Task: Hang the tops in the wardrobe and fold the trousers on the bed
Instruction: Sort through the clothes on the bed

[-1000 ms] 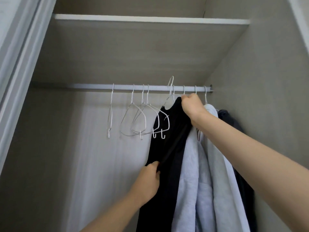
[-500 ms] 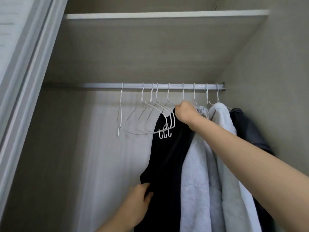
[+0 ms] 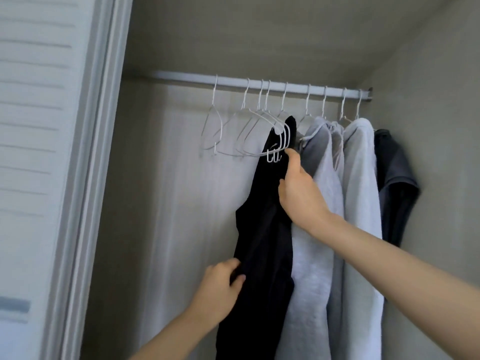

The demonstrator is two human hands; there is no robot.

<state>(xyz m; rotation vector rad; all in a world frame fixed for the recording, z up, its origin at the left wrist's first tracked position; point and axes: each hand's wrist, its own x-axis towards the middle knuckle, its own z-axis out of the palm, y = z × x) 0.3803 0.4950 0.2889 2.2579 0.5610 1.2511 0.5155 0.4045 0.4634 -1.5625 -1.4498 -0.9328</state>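
white wire hangers hung from the wardrobe rail [image 3: 181, 77], nine hooks by count. four hangers [image 3: 241, 131] on the left of the row were bare, bunched together with their lower ends overlapping the shoulder of the black top [image 3: 265, 229]. the other five hooks led down into clothes, though the hangers themselves were mostly hidden by fabric.

four garments hung in the wardrobe [image 3: 428, 74], all pushed toward its right end. the black top was the leftmost, draped long and narrow from its hanger. just beside it, touching, hung a light grey hoodie [image 3: 314, 255] with a drawstring at the neck, then a second pale grey top [image 3: 361, 203], and at the far right a dark grey t-shirt [image 3: 394, 183] against the side wall. a white slatted door [image 3: 33, 152] stood at the left edge, blurred.

two bare hands were on the black top. the left hand [image 3: 220, 287] had its fingers curled closed on the garment's left edge low down, pinching a fold of cloth. the right hand [image 3: 298, 193] lay higher, palm against the right side of the black top, fingers loosely spread and thumb pointing up near the hanger ends, not clenched on anything.
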